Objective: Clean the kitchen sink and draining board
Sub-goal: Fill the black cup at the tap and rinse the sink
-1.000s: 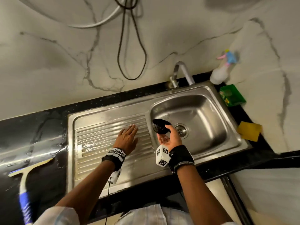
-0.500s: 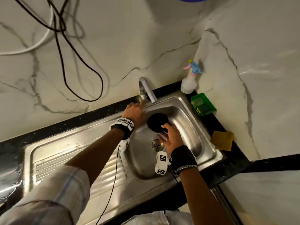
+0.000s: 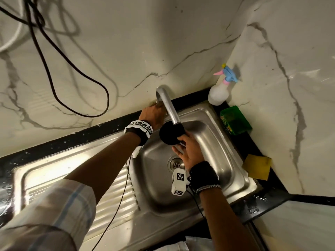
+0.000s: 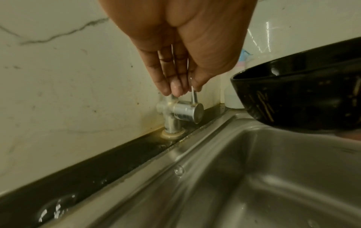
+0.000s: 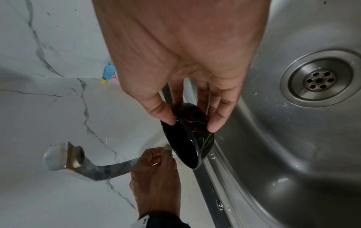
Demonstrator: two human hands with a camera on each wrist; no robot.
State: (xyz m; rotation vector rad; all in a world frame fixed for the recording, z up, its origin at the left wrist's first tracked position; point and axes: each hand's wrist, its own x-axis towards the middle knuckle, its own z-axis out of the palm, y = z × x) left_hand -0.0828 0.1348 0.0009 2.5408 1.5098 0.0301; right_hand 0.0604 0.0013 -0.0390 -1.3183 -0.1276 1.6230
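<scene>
Right hand (image 3: 188, 151) over the sink (image 3: 223, 142) basin, thumb and fingers clasped on the rim of a black bowl (image 3: 171, 134) held directly beneath the tap spout (image 3: 168, 105), at 12 o'clock from the drain (image 3: 175, 164). Left hand (image 3: 154, 115) at the tap base, fingertips (image 4: 176, 88) pinching the thin lever (image 4: 194, 96), apparently; contact partly hidden. Draining board (image 3: 59, 178) at 9 o'clock of the basin. Spray bottle (image 3: 220, 87) at 1 o'clock, green box (image 3: 235, 120) at 2 o'clock, yellow sponge (image 3: 257, 166) at 3 o'clock, all on the black counter (image 3: 253, 147).
</scene>
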